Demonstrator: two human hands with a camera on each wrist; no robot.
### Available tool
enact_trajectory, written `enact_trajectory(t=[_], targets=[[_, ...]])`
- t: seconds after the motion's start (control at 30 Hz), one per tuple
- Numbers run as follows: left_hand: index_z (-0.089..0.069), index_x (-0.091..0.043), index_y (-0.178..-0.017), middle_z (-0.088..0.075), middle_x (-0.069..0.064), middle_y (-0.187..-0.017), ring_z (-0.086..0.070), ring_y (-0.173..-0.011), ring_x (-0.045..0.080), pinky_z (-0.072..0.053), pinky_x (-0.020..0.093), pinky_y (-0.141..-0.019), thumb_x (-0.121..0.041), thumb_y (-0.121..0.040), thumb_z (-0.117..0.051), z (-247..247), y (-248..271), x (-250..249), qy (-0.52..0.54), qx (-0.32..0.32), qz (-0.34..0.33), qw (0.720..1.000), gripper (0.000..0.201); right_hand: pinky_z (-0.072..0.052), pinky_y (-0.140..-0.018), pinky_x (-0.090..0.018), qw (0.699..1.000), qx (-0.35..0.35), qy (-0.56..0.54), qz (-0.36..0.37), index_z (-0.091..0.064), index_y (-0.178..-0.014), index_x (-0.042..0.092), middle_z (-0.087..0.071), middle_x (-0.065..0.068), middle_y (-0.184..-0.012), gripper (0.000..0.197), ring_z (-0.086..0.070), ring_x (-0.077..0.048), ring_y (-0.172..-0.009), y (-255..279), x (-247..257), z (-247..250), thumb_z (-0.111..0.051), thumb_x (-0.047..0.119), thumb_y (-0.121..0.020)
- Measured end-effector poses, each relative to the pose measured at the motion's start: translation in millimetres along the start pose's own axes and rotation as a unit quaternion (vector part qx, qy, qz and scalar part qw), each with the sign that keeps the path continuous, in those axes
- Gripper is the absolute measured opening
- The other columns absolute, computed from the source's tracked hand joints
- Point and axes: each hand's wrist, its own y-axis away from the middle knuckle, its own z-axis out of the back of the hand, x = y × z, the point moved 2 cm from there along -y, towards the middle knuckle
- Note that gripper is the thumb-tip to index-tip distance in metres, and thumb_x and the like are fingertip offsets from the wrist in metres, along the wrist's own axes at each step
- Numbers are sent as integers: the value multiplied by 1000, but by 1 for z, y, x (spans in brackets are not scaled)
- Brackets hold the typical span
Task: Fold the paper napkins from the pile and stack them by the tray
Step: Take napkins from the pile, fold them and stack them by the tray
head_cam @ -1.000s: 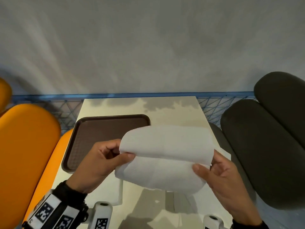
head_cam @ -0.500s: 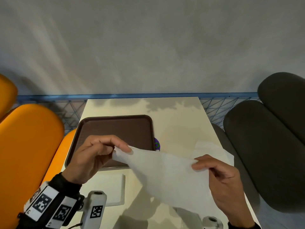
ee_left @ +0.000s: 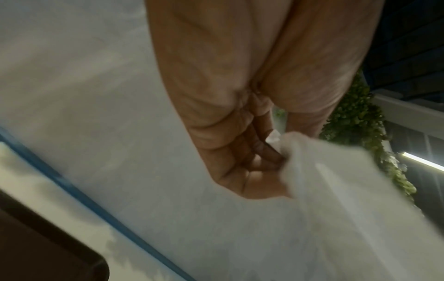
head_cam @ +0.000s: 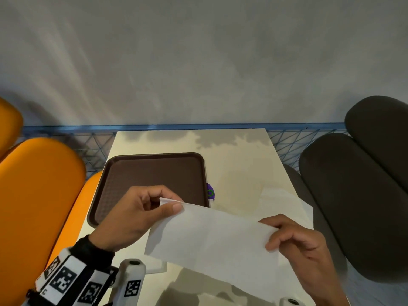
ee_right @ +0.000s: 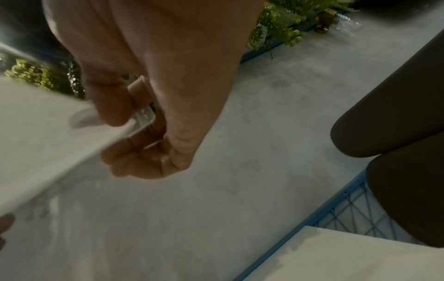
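Note:
A white paper napkin (head_cam: 212, 241) hangs folded in half above the table, its top edge stretched between my two hands. My left hand (head_cam: 174, 205) pinches its upper left corner in front of the brown tray (head_cam: 154, 173). My right hand (head_cam: 272, 237) pinches the upper right corner. In the left wrist view the napkin (ee_left: 348, 190) leaves the fingertips toward the lower right; in the right wrist view the napkin (ee_right: 40, 133) runs off to the left. A pile of white napkins (head_cam: 284, 202) lies on the table behind my right hand. A folded napkin (head_cam: 155, 265) lies below the tray, mostly hidden.
The cream table (head_cam: 238, 160) ends at a blue wire rail (head_cam: 176, 127) against a grey wall. Orange seats (head_cam: 37, 195) stand on the left and dark seats (head_cam: 353, 195) on the right. A small purple object (head_cam: 209, 192) peeks out beside the tray's right edge.
The napkin's near half has swung up and over, so the curled open sheet is now a flat doubled sheet. Both hands rose and drew its top edge taut.

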Motion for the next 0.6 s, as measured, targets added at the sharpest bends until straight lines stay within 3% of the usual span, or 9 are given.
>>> enact_trajectory(t=[0.1,0.2,0.27,0.3,0.37,0.5,0.6], targets=[[-74,-26,-87,-73,-6,-90,-70,-80,13,-54,18,-65,-32,-92,-64,-3,5,-10,-144,10,-90,985,13,-51,-85,-32,993,-5,114,9,-72,-78,25,-70,-3,-112,41,-64,-25,-111,0,8,7,-51,-9,-68],[-70,-31,-90,-68,-20,-87,-65,-81,-3,-46,8,-66,-36,-96,-61,-20,8,-21,-325,66,-201,922,12,-47,-89,-21,959,54,273,51,-72,-105,31,-66,14,-116,18,-61,-11,-114,-13,27,-28,-67,33,-87],[-69,-32,-91,-68,-20,-86,-63,-79,-5,-44,9,-66,-37,-97,-61,-30,8,-26,-347,99,-209,909,11,-45,-91,-24,919,151,362,38,-64,-115,37,-60,26,-116,31,-54,0,-112,-19,24,-59,-56,58,-93],[-69,-33,-91,-67,-20,-85,-63,-77,-5,-44,10,-65,-37,-97,-60,-33,9,-29,-346,102,-207,909,11,-47,-87,-29,904,184,383,34,-62,-109,39,-60,24,-108,28,-53,1,-103,-22,20,-70,-50,60,-96],[-69,-34,-91,-68,-22,-84,-64,-76,-4,-48,15,-63,-42,-96,-60,-33,11,-32,-330,81,-199,919,13,-48,-73,-37,903,201,376,53,-57,-89,34,-54,16,-85,25,-49,-5,-82,-24,15,-82,-44,52,-102],[-76,-37,-95,-71,-28,-92,-68,-87,-4,-51,16,-72,-61,-79,-68,-36,14,-29,-236,16,-148,960,29,-38,-63,-27,913,206,347,54,-51,-79,29,-39,18,-74,28,-41,-3,-73,-28,20,-88,-41,40,-103],[-80,-32,-81,-75,-21,-81,-71,-78,2,-53,17,-70,-49,-79,-77,-40,10,-24,-173,-25,-126,976,18,-32,-64,-21,919,213,325,61,-34,-78,41,-36,18,-72,26,-39,-1,-70,-29,25,-92,-41,41,-104]])
